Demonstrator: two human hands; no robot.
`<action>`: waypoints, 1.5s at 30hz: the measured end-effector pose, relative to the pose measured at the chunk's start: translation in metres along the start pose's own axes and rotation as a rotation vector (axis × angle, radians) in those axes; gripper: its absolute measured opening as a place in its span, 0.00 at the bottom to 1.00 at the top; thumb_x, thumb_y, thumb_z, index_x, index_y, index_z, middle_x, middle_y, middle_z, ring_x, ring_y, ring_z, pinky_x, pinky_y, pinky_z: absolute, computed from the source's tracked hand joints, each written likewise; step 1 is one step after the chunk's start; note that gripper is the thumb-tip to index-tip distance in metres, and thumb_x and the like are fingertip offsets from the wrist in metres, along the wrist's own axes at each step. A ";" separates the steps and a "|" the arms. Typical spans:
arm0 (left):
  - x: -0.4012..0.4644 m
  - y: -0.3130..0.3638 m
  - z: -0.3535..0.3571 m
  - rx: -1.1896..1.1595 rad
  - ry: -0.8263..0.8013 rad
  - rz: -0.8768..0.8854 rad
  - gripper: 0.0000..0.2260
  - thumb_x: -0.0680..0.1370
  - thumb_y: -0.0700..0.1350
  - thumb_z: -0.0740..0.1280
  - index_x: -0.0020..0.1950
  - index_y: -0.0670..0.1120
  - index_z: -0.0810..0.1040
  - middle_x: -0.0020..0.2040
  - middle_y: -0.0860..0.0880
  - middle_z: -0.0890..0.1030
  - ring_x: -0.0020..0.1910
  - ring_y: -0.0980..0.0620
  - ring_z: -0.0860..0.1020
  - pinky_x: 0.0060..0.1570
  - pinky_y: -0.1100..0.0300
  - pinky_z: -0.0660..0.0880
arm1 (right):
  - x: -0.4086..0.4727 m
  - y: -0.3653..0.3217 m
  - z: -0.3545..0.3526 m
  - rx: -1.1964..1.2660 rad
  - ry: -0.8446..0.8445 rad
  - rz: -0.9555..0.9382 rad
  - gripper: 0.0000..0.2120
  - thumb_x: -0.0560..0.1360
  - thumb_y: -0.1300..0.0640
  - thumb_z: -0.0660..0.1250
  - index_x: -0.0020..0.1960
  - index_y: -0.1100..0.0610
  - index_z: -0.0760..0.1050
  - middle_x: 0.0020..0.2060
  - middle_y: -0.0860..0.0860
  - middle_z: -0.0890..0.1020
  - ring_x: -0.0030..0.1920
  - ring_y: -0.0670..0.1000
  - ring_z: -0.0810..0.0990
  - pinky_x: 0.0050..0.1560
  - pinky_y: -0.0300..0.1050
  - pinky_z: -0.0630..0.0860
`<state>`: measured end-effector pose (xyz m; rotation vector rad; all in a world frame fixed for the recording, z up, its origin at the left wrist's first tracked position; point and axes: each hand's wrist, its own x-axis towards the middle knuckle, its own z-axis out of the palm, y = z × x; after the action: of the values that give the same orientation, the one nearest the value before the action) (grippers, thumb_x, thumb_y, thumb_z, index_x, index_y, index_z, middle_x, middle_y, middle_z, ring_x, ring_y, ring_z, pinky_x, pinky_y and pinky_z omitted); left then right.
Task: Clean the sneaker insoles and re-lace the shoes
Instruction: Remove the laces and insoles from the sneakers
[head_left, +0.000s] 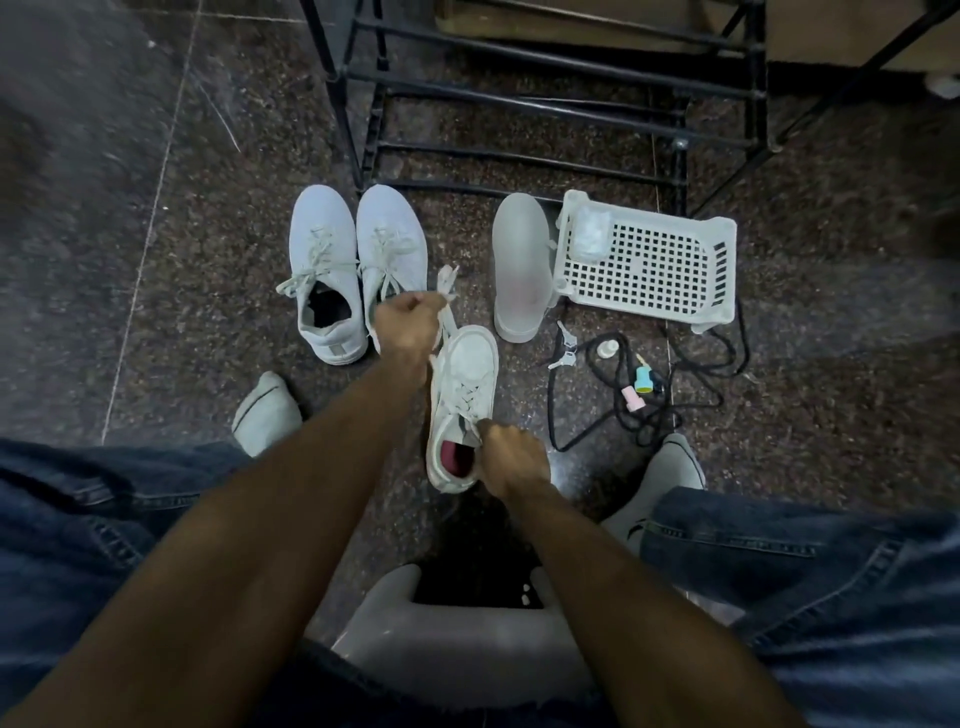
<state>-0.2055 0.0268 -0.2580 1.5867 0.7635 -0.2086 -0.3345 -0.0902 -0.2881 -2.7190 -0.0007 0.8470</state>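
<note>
Head view: a white sneaker (464, 405) lies on the floor (208, 208) between the person's feet. The right hand (511, 453) grips its collar; the left hand (408, 325) pinches the lace (445, 291) pulled up. A sneaker pair (353, 265) lies beyond, a basket (647, 262) right.

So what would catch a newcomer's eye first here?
Two bare forearms reach to a white sneaker at centre: the left hand pulls its lace up, the right hand grips its tongue. A laced pale pair stands behind; a white basket lies right.
</note>
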 end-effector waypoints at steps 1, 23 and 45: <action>0.001 0.008 0.000 0.062 -0.044 0.061 0.04 0.76 0.38 0.70 0.46 0.38 0.83 0.38 0.48 0.80 0.32 0.58 0.75 0.41 0.61 0.74 | 0.000 0.001 0.000 -0.004 -0.005 -0.002 0.15 0.76 0.61 0.61 0.62 0.56 0.72 0.55 0.59 0.81 0.55 0.63 0.79 0.51 0.53 0.75; -0.020 -0.121 -0.037 0.593 -0.336 -0.027 0.13 0.71 0.35 0.72 0.54 0.43 0.82 0.47 0.46 0.82 0.48 0.48 0.80 0.49 0.60 0.74 | 0.031 -0.007 -0.020 0.619 -0.194 0.173 0.09 0.70 0.61 0.66 0.33 0.53 0.75 0.33 0.51 0.78 0.36 0.54 0.77 0.44 0.55 0.81; -0.024 -0.051 -0.035 0.075 -0.171 -0.106 0.09 0.65 0.32 0.66 0.29 0.45 0.74 0.30 0.48 0.74 0.36 0.48 0.73 0.40 0.54 0.70 | 0.060 0.048 -0.117 0.709 0.232 0.385 0.06 0.74 0.53 0.70 0.43 0.50 0.73 0.44 0.56 0.83 0.40 0.55 0.83 0.48 0.56 0.81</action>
<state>-0.2638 0.0500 -0.2801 1.5773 0.7134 -0.4495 -0.2244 -0.1631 -0.2430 -2.1352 0.7427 0.4789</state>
